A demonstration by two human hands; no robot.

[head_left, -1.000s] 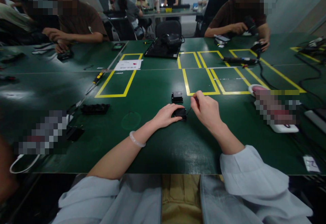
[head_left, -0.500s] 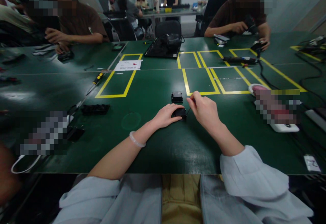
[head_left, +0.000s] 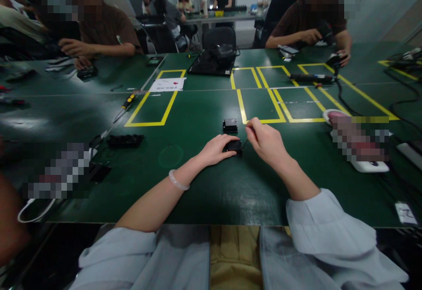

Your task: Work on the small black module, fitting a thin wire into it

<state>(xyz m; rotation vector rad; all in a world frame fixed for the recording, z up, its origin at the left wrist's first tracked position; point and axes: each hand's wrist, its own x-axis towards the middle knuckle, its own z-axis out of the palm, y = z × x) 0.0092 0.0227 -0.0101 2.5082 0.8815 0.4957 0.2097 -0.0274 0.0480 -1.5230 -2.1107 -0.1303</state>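
My left hand [head_left: 218, 150] rests on the green table [head_left: 204, 197] with thumb and fingers closed on a small black box-shaped part [head_left: 234, 146]. To the right, my right hand [head_left: 264, 139] is closed in a pinch around a thin dark rod [head_left: 244, 144], perhaps a hex key or a cable; I cannot tell which. The rod's lower end meets the right side of the black part. Just beyond my left hand lies a second black box-shaped part [head_left: 230, 125], apart from both hands. My fingers hide much of the part I hold.
Yellow tape rectangles [head_left: 168, 105] mark the table beyond my hands. A yellow-and-black screwdriver [head_left: 128, 101], a black strip-like part [head_left: 125, 140] and a blurred-out device lie to the left. A white-edged device [head_left: 369, 166] and cables lie right. Two co-workers sit opposite.
My right hand has shifted very slightly to the right with the thin rod. My left hand stays on the black part. The whole view has moved a little.
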